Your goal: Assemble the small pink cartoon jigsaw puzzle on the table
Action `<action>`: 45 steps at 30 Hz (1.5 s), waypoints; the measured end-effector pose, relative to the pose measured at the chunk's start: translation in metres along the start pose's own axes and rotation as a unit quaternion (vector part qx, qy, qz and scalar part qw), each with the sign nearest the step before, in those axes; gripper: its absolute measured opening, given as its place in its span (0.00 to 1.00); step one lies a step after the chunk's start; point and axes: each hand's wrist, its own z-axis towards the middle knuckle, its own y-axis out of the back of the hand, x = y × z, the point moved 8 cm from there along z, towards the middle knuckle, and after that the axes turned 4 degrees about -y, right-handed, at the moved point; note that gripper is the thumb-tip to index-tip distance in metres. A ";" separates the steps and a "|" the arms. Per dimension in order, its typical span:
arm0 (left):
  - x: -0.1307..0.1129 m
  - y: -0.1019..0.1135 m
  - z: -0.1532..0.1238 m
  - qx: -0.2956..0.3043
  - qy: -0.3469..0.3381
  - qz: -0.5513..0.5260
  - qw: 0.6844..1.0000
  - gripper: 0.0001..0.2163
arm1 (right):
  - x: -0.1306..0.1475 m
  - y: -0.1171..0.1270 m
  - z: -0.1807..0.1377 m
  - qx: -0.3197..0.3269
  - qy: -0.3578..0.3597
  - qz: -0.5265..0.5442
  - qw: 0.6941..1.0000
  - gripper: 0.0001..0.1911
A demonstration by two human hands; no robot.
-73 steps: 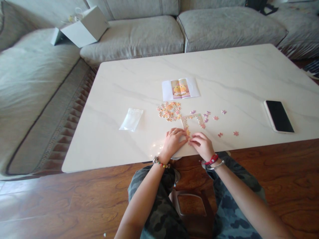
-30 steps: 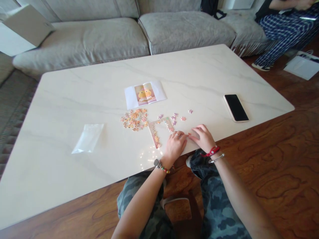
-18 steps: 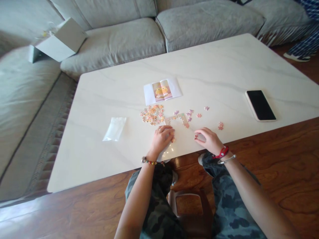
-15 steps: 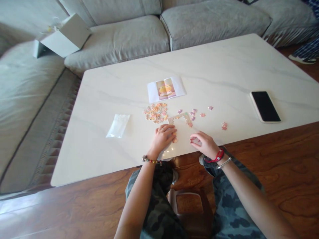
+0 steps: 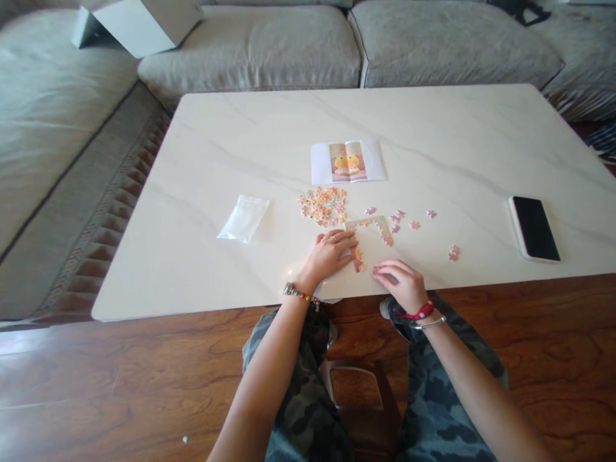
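- Rests the left hand, fingers loosely spread and gripping nothing, over the left leg of the joined puzzle border; hides part of that leg.
- Pinches what looks like a small reddish piece, mostly covered, between thumb and fingers of the right hand, just right of the left leg's lower end.
- Shows border on the table, below the picture sheet: top strip plus two legs, unequal in length.
- Could part at the joints; likely cause, sideways drag under the left palm.
- Could drop or flip the piece, given so small a hold.
- Could scatter the pink pieces with a wide right-hand sweep.
- Could run border into the loose pile, just beside its upper left corner, through too hard a push.
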 end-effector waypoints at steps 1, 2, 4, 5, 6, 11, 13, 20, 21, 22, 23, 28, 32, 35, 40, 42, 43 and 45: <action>-0.001 0.001 0.000 -0.002 0.001 0.000 1.000 0.15 | 0.004 -0.004 -0.001 -0.002 0.003 -0.002 1.000 0.05; -0.001 0.002 0.000 -0.003 0.002 0.000 1.000 0.15 | 0.008 -0.008 -0.001 -0.003 0.007 -0.008 1.000 0.05; -0.002 0.003 0.000 -0.002 0.003 0.001 1.000 0.14 | 0.013 -0.015 -0.002 -0.002 0.008 -0.026 1.000 0.06; -0.002 0.003 0.000 0.001 0.004 0.000 1.000 0.14 | 0.014 -0.018 -0.003 -0.002 0.005 -0.033 0.999 0.06; -0.002 0.002 0.000 0.004 0.004 0.000 1.000 0.14 | 0.013 -0.019 -0.003 -0.002 -0.001 -0.036 0.999 0.06; -0.002 0.003 -0.001 0.005 0.000 -0.001 1.000 0.15 | 0.001 -0.021 -0.005 0.018 -0.044 -0.008 0.999 0.05; -0.002 0.003 -0.001 0.003 -0.002 -0.002 1.000 0.15 | -0.004 -0.019 -0.004 0.015 -0.059 -0.011 0.998 0.08; -0.001 0.002 -0.001 0.009 0.002 -0.005 1.000 0.15 | -0.002 -0.018 -0.001 0.032 -0.070 0.009 0.997 0.06; -0.001 0.002 -0.001 0.009 0.002 -0.004 1.000 0.15 | -0.002 -0.017 0.000 0.034 -0.068 0.012 0.997 0.06; -0.001 0.002 -0.001 0.009 0.002 -0.003 1.000 0.15 | -0.001 -0.016 0.000 0.036 -0.065 0.012 0.997 0.06; -0.001 0.002 -0.001 0.008 0.001 -0.002 1.000 0.15 | -0.002 -0.014 0.000 0.038 -0.064 0.010 0.997 0.07; -0.002 0.003 0.000 0.004 -0.007 0.002 1.000 0.14 | -0.018 -0.001 -0.001 0.015 -0.116 0.028 0.993 0.06; -0.005 0.002 0.001 -0.009 0.000 0.016 1.000 0.18 | -0.044 0.011 0.005 -0.019 -0.174 0.131 0.976 0.10; -0.007 -0.004 -0.001 -0.005 0.013 0.034 0.999 0.22 | -0.073 0.028 0.010 -0.077 -0.215 0.224 0.948 0.11; -0.008 -0.012 -0.003 0.016 0.027 0.053 0.998 0.24 | -0.114 0.050 0.010 -0.112 -0.251 0.202 0.940 0.15; -0.007 -0.014 -0.003 0.025 0.032 0.056 0.998 0.24 | -0.122 0.059 0.009 -0.111 -0.256 0.163 0.946 0.17; -0.006 -0.015 -0.003 0.030 0.034 0.056 0.997 0.24 | -0.125 0.065 0.008 -0.107 -0.252 0.135 0.952 0.16; -0.004 -0.016 -0.003 0.039 0.036 0.054 0.997 0.25 | -0.126 0.080 0.007 -0.111 -0.230 0.051 0.966 0.15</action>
